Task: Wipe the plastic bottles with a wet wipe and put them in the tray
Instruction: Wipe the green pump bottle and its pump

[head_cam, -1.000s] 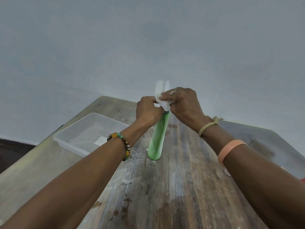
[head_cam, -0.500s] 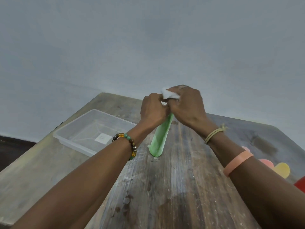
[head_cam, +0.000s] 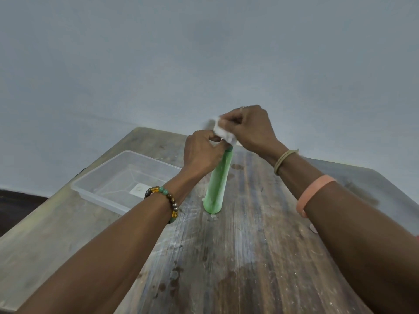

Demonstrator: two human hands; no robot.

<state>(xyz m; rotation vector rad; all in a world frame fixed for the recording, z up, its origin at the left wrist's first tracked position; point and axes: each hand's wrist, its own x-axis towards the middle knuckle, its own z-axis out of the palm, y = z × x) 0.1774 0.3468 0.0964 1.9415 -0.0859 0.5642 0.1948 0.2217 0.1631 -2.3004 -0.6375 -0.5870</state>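
Gripping the green bottle (head_cam: pixel 216 184) firmly with the left hand (head_cam: pixel 200 154), drag the wet wipe (head_cam: pixel 223 132), pinched in the right hand (head_cam: pixel 251 128), down its sides.

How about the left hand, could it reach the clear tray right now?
Probably yes: the tray sits close beside the left hand with only table between, though that hand grips the green bottle.

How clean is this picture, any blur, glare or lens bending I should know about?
In the head view, the only one: the wide lens splays the table edges; light is soft and even, no glare, faint shadows; the wet wipe is motion-smeared at its far edge by the right hand; the green bottle and tray look sharp.
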